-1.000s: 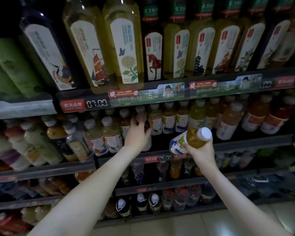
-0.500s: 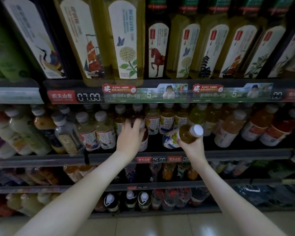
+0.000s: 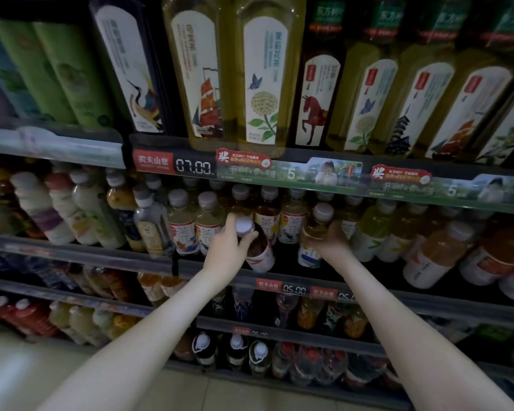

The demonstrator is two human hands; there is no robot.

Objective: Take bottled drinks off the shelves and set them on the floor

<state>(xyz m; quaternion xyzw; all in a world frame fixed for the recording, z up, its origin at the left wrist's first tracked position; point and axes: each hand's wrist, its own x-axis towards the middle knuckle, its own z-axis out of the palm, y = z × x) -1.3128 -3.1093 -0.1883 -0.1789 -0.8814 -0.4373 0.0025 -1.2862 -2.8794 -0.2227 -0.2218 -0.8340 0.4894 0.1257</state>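
The person's left hand (image 3: 230, 247) holds a dark tea bottle (image 3: 260, 252) with its fingers curled round the shoulder, just under the white cap. This bottle leans out of its row, with the cap toward the camera and the bottom on the middle shelf (image 3: 80, 256). The right hand (image 3: 328, 240) is blurred, but its fingers appear to be wrapped round a yellow tea bottle (image 3: 316, 223), which stands upright at the front of the same shelf. The neighbour bottles (image 3: 183, 229) in this row have labels with "茶π". On the shelf edge above, a red tag (image 3: 151, 161) reads "农夫山泉", and the price display (image 3: 194, 167) beside it shows "07.00". The green strip (image 3: 291, 174) further right shows a large "5". The tall bottles (image 3: 263, 84) on the top shelf carry pictures of a flower, a ship and a red horse; their small text cannot be read. Under the hands, a lower display (image 3: 294, 289) shows "05.00". The pale floor (image 3: 190, 393) lies below the shelves.
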